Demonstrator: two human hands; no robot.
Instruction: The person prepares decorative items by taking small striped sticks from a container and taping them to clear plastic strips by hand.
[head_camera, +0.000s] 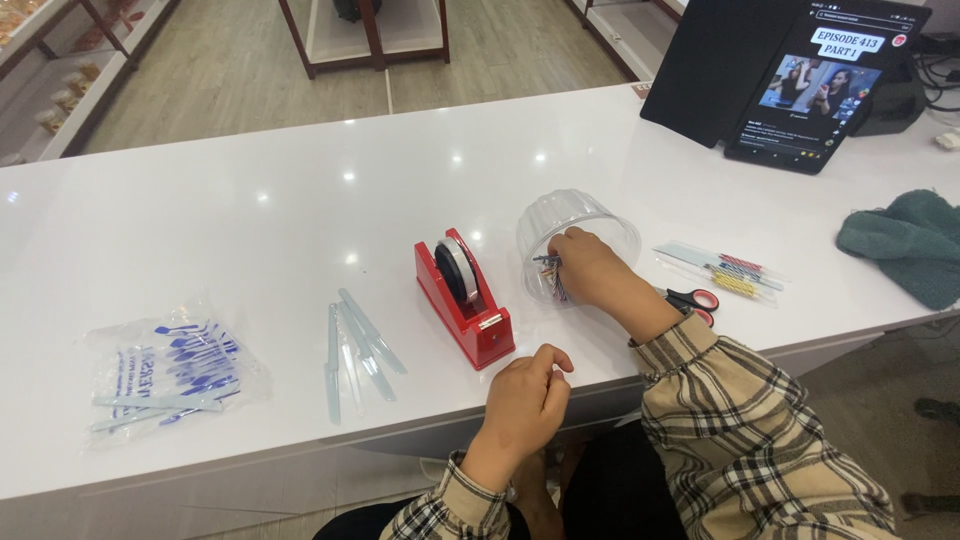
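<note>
White counter (250, 230), clear ribbed tub (575, 215), striped sticks (553, 275)

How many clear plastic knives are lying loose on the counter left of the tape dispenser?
About 5. The clear knives lie in a loose, overlapping fan between the bag of wrapped cutlery and the red tape dispenser. Overlap and transparency may hide one.

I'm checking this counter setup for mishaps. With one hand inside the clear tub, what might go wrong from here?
1. The clear plastic tub lies on its side; the right hand pulling striped sticks from it may roll it or spill them.
2. The scissors lie right beside that wrist and might get knocked.
3. The left hand rests near the red tape dispenser, whose cutter could nick fingers.
</note>
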